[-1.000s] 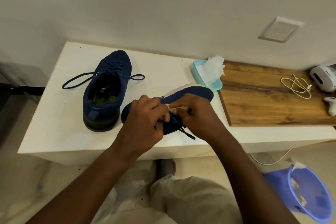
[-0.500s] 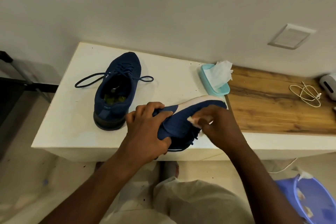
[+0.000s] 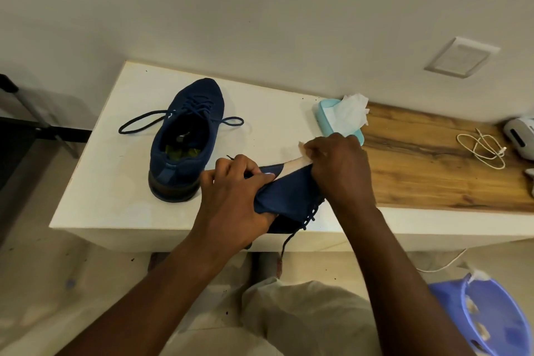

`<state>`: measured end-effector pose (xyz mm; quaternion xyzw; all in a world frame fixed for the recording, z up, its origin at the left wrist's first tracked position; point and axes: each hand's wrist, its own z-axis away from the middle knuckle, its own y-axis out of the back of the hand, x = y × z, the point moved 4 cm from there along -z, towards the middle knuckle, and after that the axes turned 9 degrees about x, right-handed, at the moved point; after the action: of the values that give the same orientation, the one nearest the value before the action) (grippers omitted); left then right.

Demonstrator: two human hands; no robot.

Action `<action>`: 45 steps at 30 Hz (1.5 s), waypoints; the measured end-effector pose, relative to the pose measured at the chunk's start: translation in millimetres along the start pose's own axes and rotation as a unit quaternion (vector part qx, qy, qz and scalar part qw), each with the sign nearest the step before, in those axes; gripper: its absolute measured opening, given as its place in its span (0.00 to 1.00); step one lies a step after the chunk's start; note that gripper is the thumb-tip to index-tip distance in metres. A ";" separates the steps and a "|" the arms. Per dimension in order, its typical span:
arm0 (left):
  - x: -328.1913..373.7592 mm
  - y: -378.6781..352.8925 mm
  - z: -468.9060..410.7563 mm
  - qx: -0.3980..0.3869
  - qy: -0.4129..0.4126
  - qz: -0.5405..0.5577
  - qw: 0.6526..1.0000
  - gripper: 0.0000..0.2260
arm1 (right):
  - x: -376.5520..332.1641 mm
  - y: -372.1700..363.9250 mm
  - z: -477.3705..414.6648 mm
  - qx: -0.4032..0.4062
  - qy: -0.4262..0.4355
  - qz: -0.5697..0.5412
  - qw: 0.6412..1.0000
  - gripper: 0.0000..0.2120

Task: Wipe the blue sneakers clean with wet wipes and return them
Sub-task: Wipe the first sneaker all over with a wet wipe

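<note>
My right hand (image 3: 341,170), pinching a crumpled white wet wipe (image 3: 302,148), has slid toeward; my left hand (image 3: 234,199) still clutches the dark blue knit sneaker (image 3: 289,193), tipped sideways at the front of the white table (image 3: 121,188).

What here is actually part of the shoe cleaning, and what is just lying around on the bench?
Part of the job: left hand gripping the held sneaker; right hand pinching a wipe against its white sole; second sneaker; wipes pack.
Just lying about: white cable; white device; wall plate.
</note>
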<state>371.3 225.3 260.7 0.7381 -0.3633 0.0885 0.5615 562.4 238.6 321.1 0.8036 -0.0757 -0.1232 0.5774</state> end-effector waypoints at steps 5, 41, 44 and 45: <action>2.0 -0.6 -1.8 0.008 0.010 -0.014 1.000 0.19 | -50.5 -20.2 25.4 -0.063 0.143 0.043 0.987 0.09; 14.4 40.4 -16.6 -0.079 -0.002 -0.094 0.992 0.24 | 45.2 -27.7 -4.4 0.140 -0.075 -0.045 0.986 0.15; 22.2 56.0 -20.8 -0.096 0.021 -0.127 0.987 0.20 | 51.9 -32.3 -12.2 0.147 -0.115 -0.093 0.978 0.14; 22.6 58.6 -21.3 -0.106 0.029 -0.138 0.984 0.21 | 54.9 -32.6 -12.7 0.149 -0.131 -0.109 0.974 0.13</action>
<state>356.2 228.2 325.2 0.7146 -0.2492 -0.0077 0.6537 618.0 246.1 288.0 0.8609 -0.0798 -0.2769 0.4193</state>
